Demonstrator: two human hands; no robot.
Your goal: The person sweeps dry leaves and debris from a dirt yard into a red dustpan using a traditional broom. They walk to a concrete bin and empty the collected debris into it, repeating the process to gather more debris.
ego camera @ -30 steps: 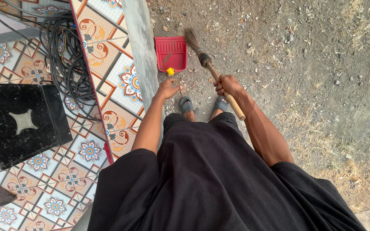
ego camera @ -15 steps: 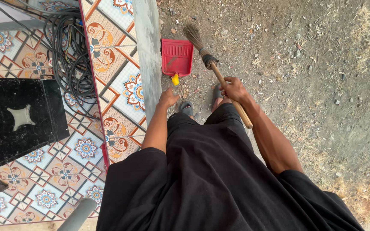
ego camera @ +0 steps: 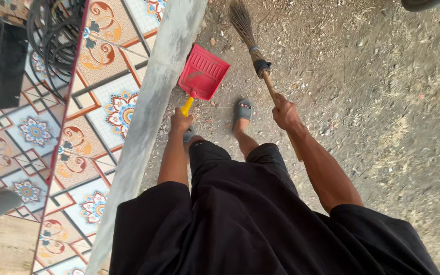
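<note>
Rightward open dirt (ego camera: pixel 383 102); dustpan (ego camera: pixel 203 72) against kerb (ego camera: pixel 148 117).

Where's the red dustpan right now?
The red dustpan lies on the dirt beside the grey concrete curb, left hand on its yellow handle, broom to its right.

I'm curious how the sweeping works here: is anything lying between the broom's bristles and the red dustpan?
Nothing large. The broom, held in the right hand, has its bristles just right of the red dustpan, which the left hand holds by its yellow handle. Between them lies only bare dirt ground with small pebbles and bits of debris.
</note>
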